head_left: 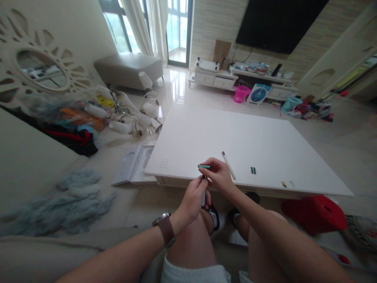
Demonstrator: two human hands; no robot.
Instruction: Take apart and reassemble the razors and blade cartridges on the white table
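Note:
My left hand is closed around a slim device with a pale grey body and a dark upper end, held upright over my lap. Just above that end, my right hand pinches a small green and black battery lying level between thumb and fingers. Two more dark batteries lie side by side on the white table. Between them and my right hand rests a thin white stick with a dark end. The device's lower part is largely covered by my fingers.
Near the table's front edge lie a small brown-black piece and a clear scrap. An open white box is on the floor at left, below a lamp with several white shades. A red stool stands at right.

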